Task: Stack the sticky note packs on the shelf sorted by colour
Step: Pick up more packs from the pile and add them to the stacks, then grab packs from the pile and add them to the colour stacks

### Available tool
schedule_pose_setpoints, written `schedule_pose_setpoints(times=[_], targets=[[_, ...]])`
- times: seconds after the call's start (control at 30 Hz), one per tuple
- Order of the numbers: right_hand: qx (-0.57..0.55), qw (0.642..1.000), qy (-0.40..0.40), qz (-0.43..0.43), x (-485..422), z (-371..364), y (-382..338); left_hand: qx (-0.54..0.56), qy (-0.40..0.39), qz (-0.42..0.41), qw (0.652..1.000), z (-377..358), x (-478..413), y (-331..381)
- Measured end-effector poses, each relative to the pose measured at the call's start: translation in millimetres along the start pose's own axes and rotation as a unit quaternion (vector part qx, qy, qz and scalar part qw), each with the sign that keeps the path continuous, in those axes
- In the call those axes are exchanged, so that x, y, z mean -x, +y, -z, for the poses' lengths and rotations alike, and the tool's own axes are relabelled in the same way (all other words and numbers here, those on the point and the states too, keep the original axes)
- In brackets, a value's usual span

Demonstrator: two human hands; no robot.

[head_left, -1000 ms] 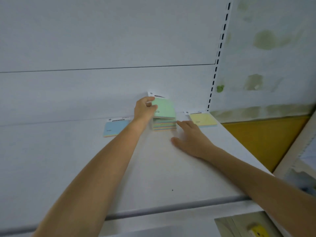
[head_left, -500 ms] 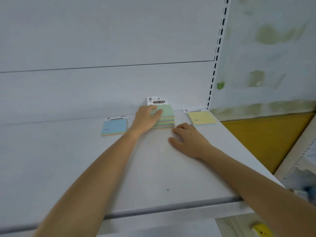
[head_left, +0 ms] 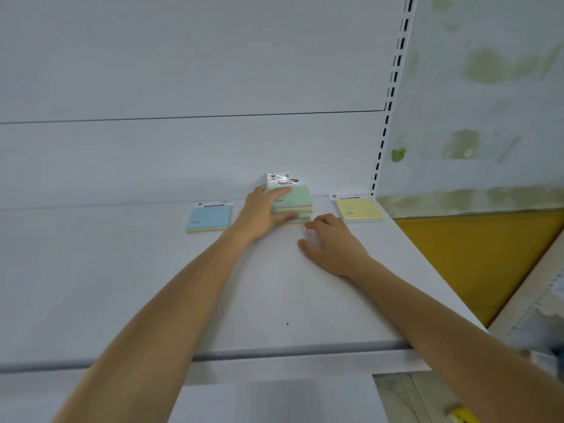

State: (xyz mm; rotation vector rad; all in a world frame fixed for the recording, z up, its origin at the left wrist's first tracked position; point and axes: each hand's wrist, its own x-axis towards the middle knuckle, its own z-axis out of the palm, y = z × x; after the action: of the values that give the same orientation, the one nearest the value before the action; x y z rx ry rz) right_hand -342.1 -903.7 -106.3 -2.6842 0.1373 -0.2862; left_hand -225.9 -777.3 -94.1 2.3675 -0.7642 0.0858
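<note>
A stack of green sticky note packs (head_left: 297,200) stands at the back of the white shelf (head_left: 274,294), its top pack's white header tab against the back panel. My left hand (head_left: 264,213) grips the stack's left side, with the thumb along its front edge and the fingers over the top pack. My right hand (head_left: 331,242) rests flat on the shelf just in front of and right of the stack, fingers lightly bent, holding nothing. A single blue pack (head_left: 210,219) lies to the left and a yellow pack (head_left: 359,210) to the right.
The shelf's back panel (head_left: 183,154) rises right behind the packs. A slotted upright (head_left: 386,123) marks the shelf's right end, with a stained wall and yellow board (head_left: 476,254) beyond. The shelf's front lip (head_left: 274,351) runs across below my forearms.
My left hand has lowered the tilted green pack flat onto the stack and now holds the stack's side. My right hand stayed on the shelf, shifting slightly.
</note>
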Motion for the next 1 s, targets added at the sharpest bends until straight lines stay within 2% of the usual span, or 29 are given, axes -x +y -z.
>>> schedule_pose_setpoints(times=[0.13,0.27,0.43,0.63,0.8,1.0], targets=[[0.019,0.996,0.063,0.060,5.9,1.9,-5.6,-0.031,0.062,0.000,0.998,23.5,9.9,-5.0],[0.052,0.988,0.083,0.119,7.3,8.5,-28.3,-0.061,0.110,0.023,0.992,57.1,30.2,-27.2],[0.046,0.978,0.043,0.197,0.6,-6.0,-94.0,-0.096,0.156,0.049,0.982,106.5,71.6,-66.6],[0.057,0.955,-0.035,0.289,-0.2,-71.8,-211.4,-0.166,0.194,0.117,0.960,184.1,152.2,-135.0],[0.033,0.947,-0.094,0.306,-1.2,-125.0,-319.2,-0.186,0.206,0.170,0.946,263.0,212.4,-213.0],[0.000,0.945,-0.136,0.299,-9.7,-178.0,-411.0,-0.191,0.226,0.212,0.931,337.1,276.8,-301.8]])
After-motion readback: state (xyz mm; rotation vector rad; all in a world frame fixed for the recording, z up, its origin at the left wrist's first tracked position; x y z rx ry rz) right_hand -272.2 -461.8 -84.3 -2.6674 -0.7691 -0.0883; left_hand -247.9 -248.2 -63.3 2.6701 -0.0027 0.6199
